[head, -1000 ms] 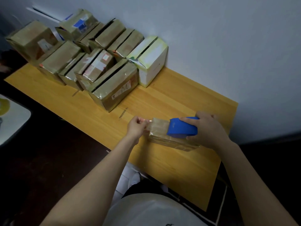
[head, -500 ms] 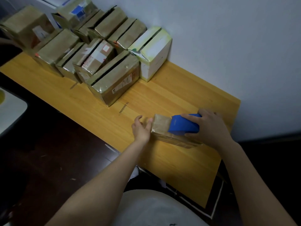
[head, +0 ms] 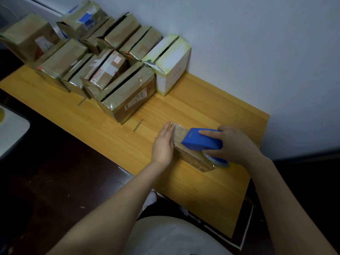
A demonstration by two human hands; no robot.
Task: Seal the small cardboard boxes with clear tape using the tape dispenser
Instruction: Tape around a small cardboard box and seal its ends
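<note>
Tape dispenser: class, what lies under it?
A small box on the table, one end touched by the flat left hand. The right hand grips the dispenser; the box top beneath them is hidden.

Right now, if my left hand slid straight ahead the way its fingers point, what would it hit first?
Probably the white box at the back, across bare table. The left hand lies flat against the end of the small box, fingers pointing away; depth is unclear, so it could miss.
</note>
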